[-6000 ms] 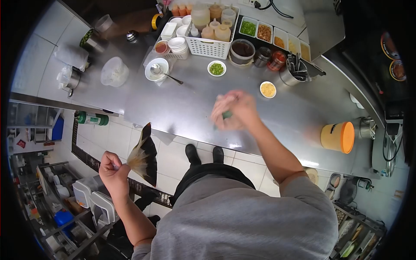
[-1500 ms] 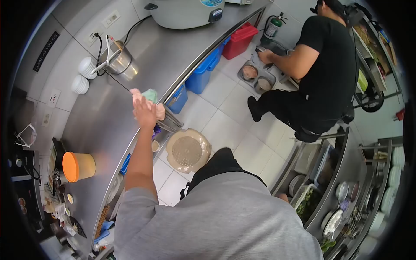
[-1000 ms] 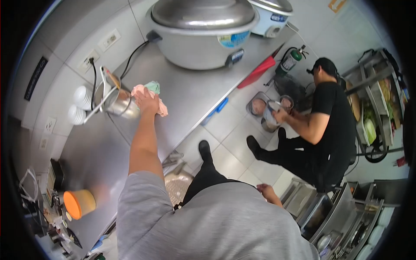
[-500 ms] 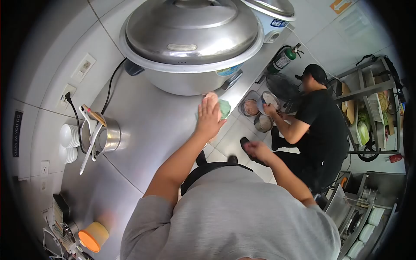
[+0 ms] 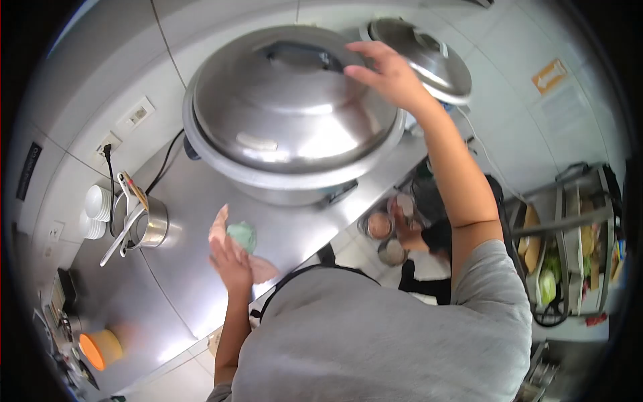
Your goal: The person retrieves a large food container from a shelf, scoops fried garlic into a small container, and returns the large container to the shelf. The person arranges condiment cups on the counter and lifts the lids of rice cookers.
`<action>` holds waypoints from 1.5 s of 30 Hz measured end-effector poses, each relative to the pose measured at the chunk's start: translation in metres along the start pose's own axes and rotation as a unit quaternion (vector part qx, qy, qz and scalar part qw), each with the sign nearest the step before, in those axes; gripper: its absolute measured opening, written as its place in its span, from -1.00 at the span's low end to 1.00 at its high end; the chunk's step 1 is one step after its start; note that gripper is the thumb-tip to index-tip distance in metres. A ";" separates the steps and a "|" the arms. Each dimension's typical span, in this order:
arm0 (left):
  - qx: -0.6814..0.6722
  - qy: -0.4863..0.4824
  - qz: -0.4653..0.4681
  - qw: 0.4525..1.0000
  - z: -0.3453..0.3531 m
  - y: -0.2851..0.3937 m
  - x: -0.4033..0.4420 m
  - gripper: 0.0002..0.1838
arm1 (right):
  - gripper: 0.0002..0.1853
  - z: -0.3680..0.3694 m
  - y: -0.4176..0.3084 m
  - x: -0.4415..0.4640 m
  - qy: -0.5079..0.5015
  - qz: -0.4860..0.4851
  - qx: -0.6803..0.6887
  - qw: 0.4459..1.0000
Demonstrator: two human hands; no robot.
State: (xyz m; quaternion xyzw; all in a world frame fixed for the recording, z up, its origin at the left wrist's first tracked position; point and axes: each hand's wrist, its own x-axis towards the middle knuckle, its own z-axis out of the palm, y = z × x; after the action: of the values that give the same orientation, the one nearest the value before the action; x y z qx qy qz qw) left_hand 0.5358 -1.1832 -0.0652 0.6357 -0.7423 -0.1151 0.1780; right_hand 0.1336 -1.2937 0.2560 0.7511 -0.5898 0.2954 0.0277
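Note:
My left hand [image 5: 231, 263] is on the steel counter, its fingers pressed over a pink and green cloth [image 5: 242, 236] that it holds against the surface. Part of the cloth sticks out below the palm. My right hand [image 5: 388, 74] is raised at the right side of the big rice cooker's domed metal lid [image 5: 295, 127]. Its thumb and fingers are spread, with nothing between them. The dark lid handle [image 5: 301, 53] lies just left of the fingertips; whether they touch the lid I cannot tell. The lid sits on the wide cooker pot [image 5: 281, 194].
A smaller lidded cooker [image 5: 429, 60] stands behind on the right. Left on the counter are a metal pot [image 5: 155, 224] with utensils, stacked white bowls [image 5: 98, 203] and an orange-lidded tub [image 5: 100, 350]. A co-worker's hand [image 5: 407, 233] is beside food containers [image 5: 380, 226] on the floor.
My left hand and the cloth have moved left along the counter. My right hand has risen from beside my body to the big lid. The view has shifted.

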 end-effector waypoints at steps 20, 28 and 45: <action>0.107 0.087 -0.222 0.965 0.041 0.038 -0.007 -0.39 | -0.50 -0.066 0.383 0.075 -0.004 0.249 -0.275 0.929; 0.086 0.093 -0.227 0.966 0.031 0.049 -0.005 -0.37 | -0.56 -0.078 0.453 0.088 0.114 0.200 -0.142 0.963; 0.128 0.120 -0.152 0.973 -0.022 -0.029 -0.059 -0.54 | -0.58 -0.052 -0.089 0.069 0.040 -0.119 0.168 0.978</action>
State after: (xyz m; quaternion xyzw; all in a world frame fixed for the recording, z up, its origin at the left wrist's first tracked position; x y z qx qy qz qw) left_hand 0.5781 -1.1290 -0.0638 0.7677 -0.6189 0.0321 0.1632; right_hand 0.2016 -1.3064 0.3591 0.7976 -0.4363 0.4145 -0.0407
